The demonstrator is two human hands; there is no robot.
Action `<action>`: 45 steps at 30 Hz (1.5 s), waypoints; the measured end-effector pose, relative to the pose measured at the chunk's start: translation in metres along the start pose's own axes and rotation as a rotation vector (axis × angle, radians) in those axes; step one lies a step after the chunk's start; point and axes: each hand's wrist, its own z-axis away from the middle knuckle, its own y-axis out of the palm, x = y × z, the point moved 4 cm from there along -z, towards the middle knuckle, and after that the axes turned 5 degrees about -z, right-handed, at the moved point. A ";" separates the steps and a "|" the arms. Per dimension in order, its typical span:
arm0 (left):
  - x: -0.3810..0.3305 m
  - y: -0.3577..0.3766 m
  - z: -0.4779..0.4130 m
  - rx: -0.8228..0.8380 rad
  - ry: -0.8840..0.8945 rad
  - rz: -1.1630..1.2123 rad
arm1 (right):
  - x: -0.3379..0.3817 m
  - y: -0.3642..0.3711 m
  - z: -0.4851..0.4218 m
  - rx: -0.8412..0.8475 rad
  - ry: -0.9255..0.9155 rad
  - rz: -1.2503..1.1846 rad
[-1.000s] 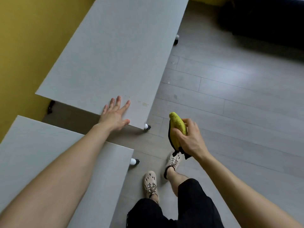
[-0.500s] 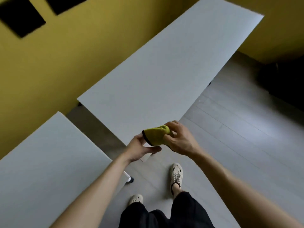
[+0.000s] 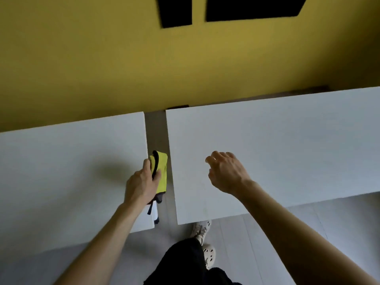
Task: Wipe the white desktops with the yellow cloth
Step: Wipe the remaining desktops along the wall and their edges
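Left hand (image 3: 141, 186) clenched round folded yellow black-edged cloth (image 3: 162, 173) by left white worktop (image 3: 61, 171); right hand (image 3: 226, 173) loosely curled, empty, over right white worktop (image 3: 287, 151).

Your single head view, tilted steeply down.
You stand close over the left desktop (image 3: 61, 171) and right desktop (image 3: 287, 145), facing the yellow wall (image 3: 102, 68) behind them.

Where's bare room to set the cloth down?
Right desktop: bare everywhere beyond the right hand, toward the wall. Left desktop: bare left of the left hand. Crowded only at the gap between them, where the yellow cloth hangs.
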 end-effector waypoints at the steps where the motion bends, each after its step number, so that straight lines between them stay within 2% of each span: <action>1: 0.000 0.001 -0.009 -0.028 -0.027 0.015 | -0.002 0.001 -0.009 0.010 -0.017 0.018; 5: -0.029 0.020 -0.053 -0.101 -0.050 0.116 | -0.011 0.007 -0.033 0.004 -0.070 0.043; 8: -0.052 0.063 -0.072 0.065 -0.087 0.290 | -0.024 0.018 -0.055 0.035 -0.092 0.047; 10: -0.060 0.083 -0.076 0.090 -0.102 0.326 | -0.029 0.025 -0.067 0.082 -0.114 0.050; 12: -0.065 0.097 -0.073 0.029 -0.092 0.160 | -0.036 0.031 -0.083 0.109 -0.155 0.042; 15: -0.076 0.111 -0.071 -0.047 -0.019 -0.113 | -0.049 0.042 -0.121 0.056 -0.227 0.022; 17: -0.073 0.101 -0.077 -0.154 -0.059 -0.146 | -0.054 0.047 -0.154 0.009 -0.264 -0.001; 20: -0.048 0.073 -0.085 -0.351 -0.215 -0.050 | -0.052 0.059 -0.199 -0.098 -0.310 -0.047; 22: -0.032 0.068 -0.095 -0.272 -0.346 0.089 | -0.055 0.080 -0.214 -0.066 -0.315 -0.099; 24: -0.030 0.086 -0.105 -0.056 -0.410 0.191 | -0.063 0.109 -0.210 -0.003 -0.323 -0.142; 26: -0.033 0.111 -0.106 0.166 -0.408 0.331 | -0.072 0.125 -0.201 -0.022 -0.340 -0.184; 27: -0.034 0.115 -0.103 0.218 -0.432 0.431 | -0.074 0.128 -0.200 -0.033 -0.349 -0.188; 29: -0.035 0.114 -0.098 0.222 -0.493 0.688 | -0.073 0.129 -0.204 -0.043 -0.350 -0.196; 31: -0.033 0.112 -0.095 0.227 -0.508 0.799 | -0.073 0.126 -0.203 -0.036 -0.344 -0.200; 34: -0.027 0.116 -0.106 0.143 -0.413 0.577 | -0.071 0.127 -0.202 -0.063 -0.365 -0.188; 38: -0.034 0.133 -0.139 0.007 -0.372 0.658 | -0.072 0.126 -0.201 -0.122 -0.355 -0.218; 43: -0.047 0.121 -0.256 -0.082 -0.300 0.648 | -0.075 0.126 -0.203 -0.194 -0.356 -0.265; 45: -0.051 0.123 -0.277 -0.109 -0.292 0.674 | -0.076 0.126 -0.202 -0.214 -0.347 -0.261</action>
